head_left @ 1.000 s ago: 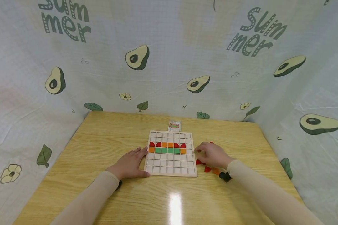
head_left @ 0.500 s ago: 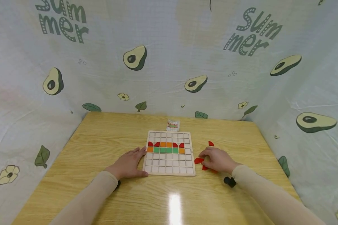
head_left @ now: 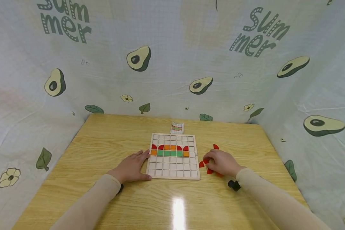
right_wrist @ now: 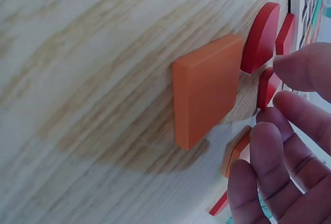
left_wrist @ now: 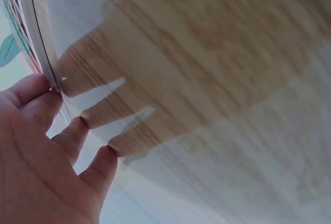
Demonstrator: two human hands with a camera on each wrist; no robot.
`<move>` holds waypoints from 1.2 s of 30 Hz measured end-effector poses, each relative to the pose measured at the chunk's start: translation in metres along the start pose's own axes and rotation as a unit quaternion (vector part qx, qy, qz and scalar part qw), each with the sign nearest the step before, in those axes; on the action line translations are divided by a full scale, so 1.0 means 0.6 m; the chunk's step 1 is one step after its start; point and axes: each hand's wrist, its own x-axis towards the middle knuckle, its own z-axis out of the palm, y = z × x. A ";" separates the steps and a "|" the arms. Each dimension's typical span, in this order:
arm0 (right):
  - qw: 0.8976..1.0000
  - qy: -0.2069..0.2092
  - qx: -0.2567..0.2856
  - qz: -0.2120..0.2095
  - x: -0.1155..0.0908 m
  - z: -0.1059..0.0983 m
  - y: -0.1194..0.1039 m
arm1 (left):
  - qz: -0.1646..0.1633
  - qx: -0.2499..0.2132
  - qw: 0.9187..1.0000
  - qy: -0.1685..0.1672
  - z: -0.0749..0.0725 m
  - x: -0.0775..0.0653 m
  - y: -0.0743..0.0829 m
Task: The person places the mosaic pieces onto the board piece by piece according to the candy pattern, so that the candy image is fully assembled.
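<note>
Head view: light wood table [head_left: 233,134], bright glare patch near front edge. Pale cloth [head_left: 166,32] hung behind and along both sides, printed with avocados, leaves, flowers and "summer" lettering. Grid board [head_left: 173,166] flat mid-table, small pattern card [head_left: 177,128] just past its far edge. Board carries two rows of tiles: red and orange [head_left: 170,147] above, green [head_left: 170,153] with orange ends below. Left hand [head_left: 133,167] at board's left edge, fingers spread, thumb by near corner. Right hand [head_left: 222,163] over loose red pieces [head_left: 201,164] right of the board, fingers bent, tips at a red piece; can't tell if pinched. One more red piece [head_left: 216,146] lies beyond that hand; right wrist view adds a loose orange block [right_wrist: 209,92].

Vs 1.0 s ago: right hand has moved off the board's right edge to the loose pieces. Vs 0.5 s ago: gap now shows between two red pieces at its fingertips. Left hand and tile rows unchanged.
</note>
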 end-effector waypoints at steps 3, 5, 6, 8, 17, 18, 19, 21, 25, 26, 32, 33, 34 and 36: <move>1.000 -0.001 -0.001 0.000 -0.002 0.001 0.002 | 0.000 0.003 1.000 0.001 0.003 0.002 -0.002; 1.000 0.000 -0.002 -0.003 -0.002 0.002 0.004 | 0.000 0.005 1.000 0.003 0.006 0.003 -0.004; 1.000 0.000 -0.001 -0.003 -0.002 0.002 0.004 | 0.001 0.006 1.000 0.003 0.008 0.003 -0.004; 1.000 0.001 -0.001 -0.002 -0.001 0.002 0.005 | 0.006 0.004 1.000 0.007 0.009 0.004 -0.006; 1.000 0.000 -0.004 0.009 0.000 0.004 0.006 | 0.013 -0.008 1.000 0.010 0.005 0.002 -0.005; 1.000 0.001 -0.003 0.008 0.001 0.004 0.006 | 0.013 -0.008 1.000 0.009 0.004 0.002 -0.005; 1.000 0.002 -0.001 0.008 0.001 0.004 0.006 | 0.013 -0.008 1.000 0.010 0.004 0.002 -0.005; 1.000 0.005 0.002 0.005 0.001 0.003 0.006 | 0.012 -0.010 1.000 0.008 0.004 0.001 -0.004; 1.000 0.004 0.003 0.003 0.002 0.001 0.004 | 0.012 -0.012 1.000 0.006 0.002 0.001 -0.002; 1.000 0.002 0.008 0.001 0.003 0.001 0.002 | 0.011 -0.012 1.000 0.005 0.001 0.001 -0.002; 0.999 -0.019 0.011 -0.030 0.010 -0.001 -0.011 | 0.011 -0.014 1.000 0.007 0.000 -0.001 -0.001; 0.999 -0.020 0.007 -0.034 0.010 -0.001 -0.013 | 0.011 -0.013 1.000 0.006 0.000 -0.001 -0.001; 0.999 -0.019 0.004 -0.036 0.011 -0.002 -0.013 | 0.012 -0.013 1.000 0.007 0.000 -0.001 0.000; 0.999 -0.018 0.000 -0.034 0.011 -0.001 -0.013 | 0.013 -0.014 1.000 0.007 0.000 -0.001 0.000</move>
